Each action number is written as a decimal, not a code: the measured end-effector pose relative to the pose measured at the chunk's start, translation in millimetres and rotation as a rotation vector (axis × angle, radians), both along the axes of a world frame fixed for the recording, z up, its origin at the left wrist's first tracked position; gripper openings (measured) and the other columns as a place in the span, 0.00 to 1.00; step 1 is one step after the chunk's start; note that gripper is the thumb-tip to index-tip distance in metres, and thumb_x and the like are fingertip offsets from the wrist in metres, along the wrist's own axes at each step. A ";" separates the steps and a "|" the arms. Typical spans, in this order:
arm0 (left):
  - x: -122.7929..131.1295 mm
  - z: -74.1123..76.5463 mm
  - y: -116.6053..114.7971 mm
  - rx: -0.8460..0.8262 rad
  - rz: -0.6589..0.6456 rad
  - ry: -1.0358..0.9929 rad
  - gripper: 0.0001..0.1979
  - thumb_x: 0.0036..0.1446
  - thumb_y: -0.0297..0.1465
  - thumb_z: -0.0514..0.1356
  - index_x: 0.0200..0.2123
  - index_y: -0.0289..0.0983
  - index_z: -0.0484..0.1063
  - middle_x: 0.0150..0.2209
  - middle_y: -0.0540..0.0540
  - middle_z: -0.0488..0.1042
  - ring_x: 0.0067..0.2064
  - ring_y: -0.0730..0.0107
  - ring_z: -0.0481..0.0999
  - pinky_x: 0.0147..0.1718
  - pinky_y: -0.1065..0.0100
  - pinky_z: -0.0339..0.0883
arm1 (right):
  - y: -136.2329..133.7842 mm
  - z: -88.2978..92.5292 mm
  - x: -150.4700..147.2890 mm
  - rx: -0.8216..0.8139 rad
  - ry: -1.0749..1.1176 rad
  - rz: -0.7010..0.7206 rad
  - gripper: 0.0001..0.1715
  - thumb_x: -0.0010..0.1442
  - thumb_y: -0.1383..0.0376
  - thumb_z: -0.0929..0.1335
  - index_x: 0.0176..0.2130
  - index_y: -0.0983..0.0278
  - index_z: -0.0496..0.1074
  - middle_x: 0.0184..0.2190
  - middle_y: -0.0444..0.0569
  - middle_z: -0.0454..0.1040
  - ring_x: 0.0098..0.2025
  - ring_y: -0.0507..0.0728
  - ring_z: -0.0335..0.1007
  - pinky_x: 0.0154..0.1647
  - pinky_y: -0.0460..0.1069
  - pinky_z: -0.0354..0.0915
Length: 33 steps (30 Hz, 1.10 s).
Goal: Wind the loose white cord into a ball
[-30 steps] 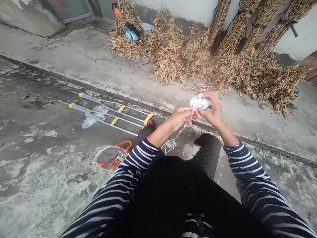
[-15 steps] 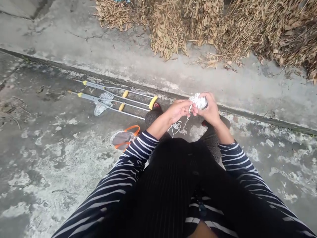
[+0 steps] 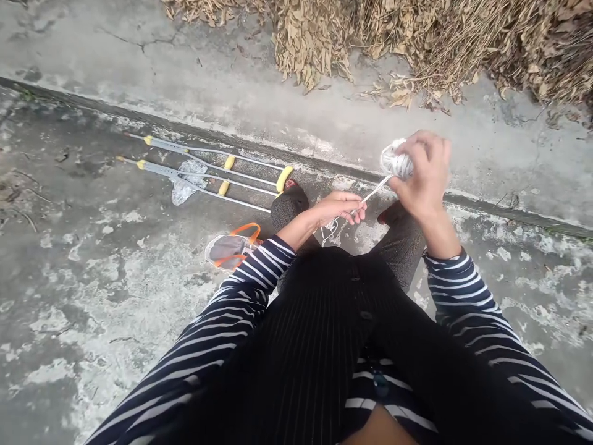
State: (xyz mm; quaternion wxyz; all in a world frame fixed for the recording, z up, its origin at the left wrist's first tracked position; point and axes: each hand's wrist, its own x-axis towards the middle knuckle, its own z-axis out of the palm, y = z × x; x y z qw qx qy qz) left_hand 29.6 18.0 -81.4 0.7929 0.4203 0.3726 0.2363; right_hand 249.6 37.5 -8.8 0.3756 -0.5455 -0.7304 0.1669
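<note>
A ball of white string [image 3: 397,162] is gripped in my right hand [image 3: 425,173], raised ahead of my right knee. From it a taut length of string [image 3: 376,188] slants down to my left hand [image 3: 341,209], which pinches it between thumb and fingers. Below my left hand, loose tangled string [image 3: 330,231] hangs between my legs. The inner side of the ball is partly covered by my right fingers.
Two crutches [image 3: 208,170] with yellow pads lie on the concrete to the left, over a clear plastic bag [image 3: 189,182]. A bag with orange handles [image 3: 229,250] sits beside my left sleeve. Dried plants [image 3: 417,49] cover the raised ledge [image 3: 208,93].
My right hand has moved up and to the right with the ball, away from my left hand. The string between the hands is now stretched out straight.
</note>
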 end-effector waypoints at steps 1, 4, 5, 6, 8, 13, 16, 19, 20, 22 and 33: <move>-3.7 -5.5 -0.1 0.004 -0.002 -0.009 0.12 0.57 0.34 0.70 0.37 0.30 0.78 0.32 0.42 0.81 0.30 0.74 0.79 0.31 0.72 0.73 | 3.9 4.2 4.6 0.002 0.039 0.006 0.21 0.56 0.57 0.77 0.48 0.53 0.72 0.62 0.54 0.67 0.69 0.78 0.48 0.51 0.70 0.74; -21.5 -16.2 2.6 0.026 0.014 -0.005 0.13 0.54 0.35 0.72 0.36 0.30 0.79 0.32 0.42 0.80 0.31 0.73 0.80 0.31 0.71 0.74 | 13.4 13.2 19.9 -0.009 0.073 0.047 0.21 0.55 0.61 0.78 0.47 0.53 0.72 0.63 0.53 0.66 0.69 0.76 0.45 0.53 0.68 0.71; -29.2 -15.4 5.2 0.037 0.008 0.002 0.13 0.54 0.36 0.72 0.35 0.30 0.80 0.33 0.41 0.80 0.32 0.72 0.80 0.31 0.71 0.75 | 15.2 13.7 25.1 -0.017 0.046 0.056 0.21 0.54 0.61 0.78 0.47 0.53 0.72 0.62 0.53 0.66 0.68 0.76 0.46 0.52 0.67 0.71; -37.2 -11.7 8.5 0.047 -0.005 0.001 0.13 0.55 0.36 0.72 0.34 0.30 0.80 0.33 0.40 0.81 0.33 0.71 0.81 0.32 0.71 0.76 | 16.4 12.5 30.2 -0.024 0.008 0.061 0.21 0.54 0.61 0.78 0.47 0.53 0.72 0.61 0.52 0.67 0.67 0.75 0.47 0.50 0.66 0.72; -52.6 4.5 16.2 0.058 -0.037 -0.026 0.14 0.55 0.37 0.72 0.32 0.30 0.80 0.36 0.37 0.82 0.37 0.67 0.82 0.33 0.69 0.77 | 16.9 4.6 40.0 -0.031 -0.056 0.064 0.21 0.54 0.61 0.78 0.46 0.53 0.73 0.59 0.52 0.69 0.65 0.74 0.51 0.46 0.64 0.71; -63.7 61.4 28.7 0.057 -0.011 -0.078 0.17 0.56 0.40 0.72 0.27 0.32 0.76 0.36 0.36 0.82 0.42 0.60 0.84 0.31 0.70 0.77 | 8.2 -31.0 52.4 -0.067 -0.156 0.062 0.25 0.48 0.66 0.79 0.46 0.56 0.75 0.56 0.53 0.72 0.59 0.72 0.58 0.47 0.64 0.69; -51.9 69.4 34.4 0.092 0.101 -0.063 0.14 0.58 0.39 0.71 0.33 0.31 0.78 0.36 0.38 0.82 0.43 0.61 0.84 0.33 0.71 0.77 | -4.1 -42.3 49.4 -0.221 -0.265 0.058 0.29 0.44 0.70 0.78 0.47 0.56 0.76 0.57 0.52 0.73 0.59 0.74 0.61 0.50 0.67 0.69; -43.6 50.5 48.9 0.140 0.236 -0.077 0.14 0.61 0.39 0.70 0.37 0.32 0.79 0.38 0.40 0.82 0.43 0.64 0.84 0.38 0.69 0.79 | -17.5 -38.6 48.8 -0.475 -0.231 0.080 0.29 0.43 0.70 0.77 0.47 0.56 0.78 0.57 0.50 0.73 0.59 0.72 0.65 0.51 0.65 0.68; -42.8 41.3 55.6 0.142 0.255 -0.063 0.14 0.62 0.39 0.69 0.37 0.32 0.79 0.38 0.40 0.83 0.43 0.65 0.84 0.41 0.67 0.79 | -21.4 -34.9 50.1 -0.580 -0.173 0.103 0.29 0.42 0.70 0.77 0.46 0.57 0.78 0.56 0.49 0.73 0.56 0.70 0.68 0.49 0.63 0.69; -42.2 22.5 69.3 0.135 0.253 0.006 0.14 0.62 0.39 0.69 0.35 0.31 0.79 0.37 0.40 0.83 0.42 0.66 0.84 0.44 0.64 0.79 | -28.1 -26.4 53.9 -0.801 -0.002 0.181 0.29 0.40 0.70 0.76 0.45 0.58 0.78 0.47 0.48 0.75 0.45 0.63 0.71 0.43 0.57 0.68; 6.0 -36.1 47.9 0.360 0.188 0.302 0.12 0.59 0.29 0.68 0.45 0.33 0.82 0.50 0.37 0.81 0.50 0.60 0.80 0.45 0.61 0.78 | -35.7 -17.2 48.4 -1.139 0.708 0.315 0.32 0.35 0.73 0.80 0.42 0.59 0.76 0.37 0.42 0.75 0.39 0.55 0.70 0.39 0.49 0.66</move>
